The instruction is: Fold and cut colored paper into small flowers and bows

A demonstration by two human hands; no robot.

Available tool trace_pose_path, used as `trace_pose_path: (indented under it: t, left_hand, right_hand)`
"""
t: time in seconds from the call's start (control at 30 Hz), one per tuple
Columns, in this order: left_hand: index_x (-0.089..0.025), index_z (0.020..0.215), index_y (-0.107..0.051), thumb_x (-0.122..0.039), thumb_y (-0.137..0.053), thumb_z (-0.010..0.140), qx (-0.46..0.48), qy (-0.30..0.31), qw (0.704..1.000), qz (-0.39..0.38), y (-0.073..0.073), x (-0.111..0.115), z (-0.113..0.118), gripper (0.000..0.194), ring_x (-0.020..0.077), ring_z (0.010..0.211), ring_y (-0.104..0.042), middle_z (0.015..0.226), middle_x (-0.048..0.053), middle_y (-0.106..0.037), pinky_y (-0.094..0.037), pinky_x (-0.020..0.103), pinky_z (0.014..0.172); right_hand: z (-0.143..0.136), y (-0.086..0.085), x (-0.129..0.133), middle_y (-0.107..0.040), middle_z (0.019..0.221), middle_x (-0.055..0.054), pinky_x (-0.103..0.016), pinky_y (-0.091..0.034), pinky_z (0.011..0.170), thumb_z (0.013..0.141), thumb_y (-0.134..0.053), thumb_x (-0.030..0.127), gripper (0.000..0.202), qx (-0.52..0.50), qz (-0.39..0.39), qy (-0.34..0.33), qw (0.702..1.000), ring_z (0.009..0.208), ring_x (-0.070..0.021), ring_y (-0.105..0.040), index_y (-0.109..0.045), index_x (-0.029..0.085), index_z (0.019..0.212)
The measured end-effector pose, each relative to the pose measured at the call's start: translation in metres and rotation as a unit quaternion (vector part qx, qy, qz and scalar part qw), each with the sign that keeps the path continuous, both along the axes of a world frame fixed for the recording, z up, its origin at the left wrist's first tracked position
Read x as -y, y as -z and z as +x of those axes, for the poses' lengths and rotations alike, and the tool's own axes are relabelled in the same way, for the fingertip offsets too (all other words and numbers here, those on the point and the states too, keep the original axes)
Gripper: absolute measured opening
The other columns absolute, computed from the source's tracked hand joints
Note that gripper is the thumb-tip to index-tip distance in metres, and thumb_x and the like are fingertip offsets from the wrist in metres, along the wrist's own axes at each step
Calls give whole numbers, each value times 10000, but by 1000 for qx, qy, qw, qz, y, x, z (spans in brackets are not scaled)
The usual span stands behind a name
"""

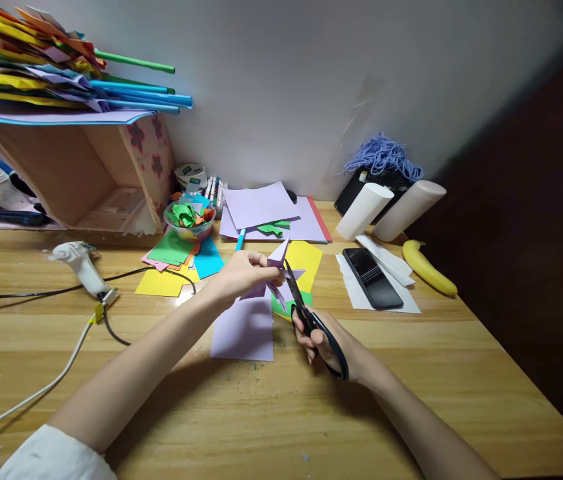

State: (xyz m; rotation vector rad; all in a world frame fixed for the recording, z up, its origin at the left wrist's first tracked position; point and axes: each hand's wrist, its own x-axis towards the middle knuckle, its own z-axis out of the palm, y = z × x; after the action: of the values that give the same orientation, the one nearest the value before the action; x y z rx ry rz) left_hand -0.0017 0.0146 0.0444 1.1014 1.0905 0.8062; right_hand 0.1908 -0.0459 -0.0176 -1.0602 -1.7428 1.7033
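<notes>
My left hand (246, 270) pinches a folded piece of purple paper (278, 254) with several pointed flaps, held above the table. In my right hand (328, 340) are black-handled scissors (300, 298), my fingers through the loops. The blades point up and away from me and reach the flaps of the folded paper. Whether they are cutting into it I cannot tell. A flat purple sheet (242, 333) lies on the table below my left hand. Yellow paper (306, 263) and green paper (281, 305) lie behind and under the hands.
A glue gun (80, 267) with cables lies at left. Coloured paper squares (171, 248) and a tub of paper scraps (190, 219) sit behind it. A phone (372, 279), a banana (429, 268) and paper rolls (365, 210) are at right. Paper flowers (36, 60) top a wooden box (146, 167).
</notes>
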Motion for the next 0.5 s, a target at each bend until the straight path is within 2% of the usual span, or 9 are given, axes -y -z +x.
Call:
trace_pose_path:
  t: [0.17,0.3,0.37,0.4,0.47,0.5]
  left_hand:
    - [-102,580,-631,-167,-659,606,-20,4,999,25,3,-1,-1,75,109,585,-586,603,51,-646,-461,248,623]
    - [-118,614,-595,-216,-665,624,-42,-5,997,64,-1,-1,-1,121,124,556,-593,622,56,-654,-445,246,544]
    - [-135,634,-571,-259,-668,645,-51,-43,986,155,-4,0,-2,158,151,602,-620,644,58,-661,-461,259,565]
    - [-144,653,-572,-281,-662,662,-59,-71,971,219,-5,1,-4,165,167,673,-636,681,64,-671,-480,276,627]
    - [-168,706,-598,-308,-651,682,-105,-126,928,333,-5,4,-7,152,184,822,-634,815,77,-689,-484,308,761]
    - [-182,706,-607,-295,-653,680,-137,-109,912,370,-3,5,-9,125,187,900,-622,891,77,-692,-460,326,845]
  right_hand:
    - [-1,-2,0,-318,586,68,-201,-342,432,566,-379,825,673,-8,0,-8,1000,464,-59,-298,-380,195,802]
    - [-3,-10,-1,-360,622,47,-216,-376,463,574,-393,819,679,-27,-9,-8,1000,501,-76,-353,-408,187,824]
    - [-5,-10,-4,-384,617,40,-231,-393,480,558,-399,826,700,-51,-10,0,999,508,-87,-384,-427,182,830]
    - [-6,-9,-6,-392,599,41,-238,-400,483,560,-389,830,702,-73,-11,11,997,501,-92,-400,-436,179,819]
    - [-8,-5,-11,-400,543,45,-250,-415,482,625,-354,810,659,-131,-17,64,989,471,-100,-427,-455,177,779]
    - [-9,-3,-14,-409,514,45,-254,-423,480,693,-346,764,602,-155,-28,107,982,453,-103,-443,-464,177,752]
